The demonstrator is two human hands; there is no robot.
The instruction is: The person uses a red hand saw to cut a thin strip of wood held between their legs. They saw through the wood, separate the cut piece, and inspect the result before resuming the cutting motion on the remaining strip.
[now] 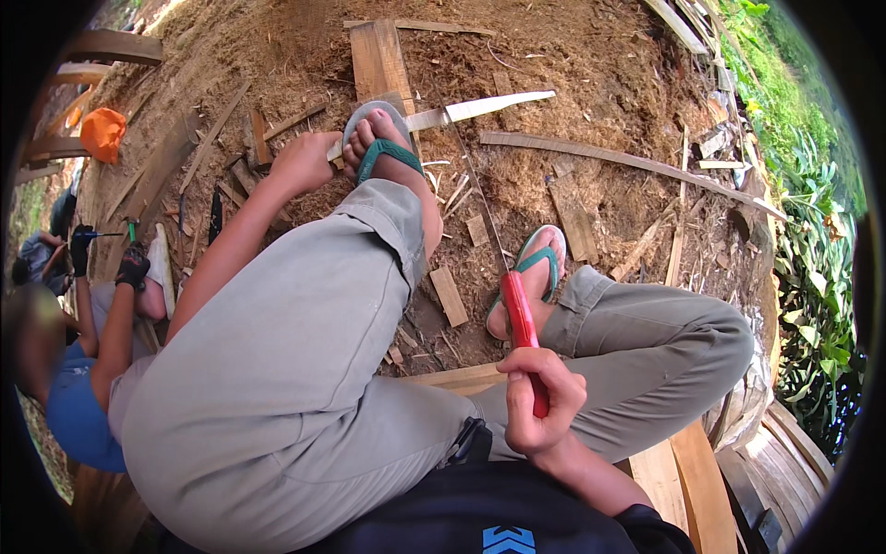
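My right hand point(543, 397) is wrapped round the red handle of a saw point(521, 319), its thin dark blade seen almost edge-on. The blade reaches forward and crosses a pale, pointed strip of wood point(498, 105). My left hand point(305, 164) grips the near-left end of that strip, fingers closed round it. My left foot point(383, 143), in a green-strapped flip-flop, presses the strip down on a wooden board point(377, 55) lying on the ground. My right foot point(540, 268) rests on the ground beside the saw's handle.
Sawdust, offcuts point(448, 295) and a long thin batten point(628, 166) litter the ground. At the left sits a co-worker point(83, 397) in a blue top with dark gloves, holding a thin tool. An orange cloth-like item point(102, 135) lies beyond. Green plants point(817, 295) border the right side.
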